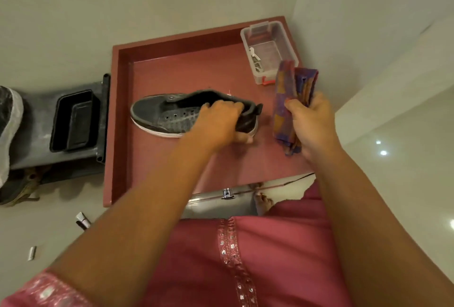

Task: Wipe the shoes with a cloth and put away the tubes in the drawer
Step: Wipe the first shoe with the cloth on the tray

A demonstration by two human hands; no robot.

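Cloth [290,102], gripped in your right hand [312,127], hangs just right of the shoe [172,115]; your left hand [218,124] clasps its heel, toe pointing left.

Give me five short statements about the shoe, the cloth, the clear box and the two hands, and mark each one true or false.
1. The left hand grips the dark shoe at its heel end. True.
2. The right hand is empty. False: it holds the folded purple and orange cloth.
3. The shoe lies on the red tabletop. True.
4. The clear plastic box sits at the near left corner of the tabletop. False: it is at the far right corner.
5. The cloth is pressed against the shoe. False: the two are apart.
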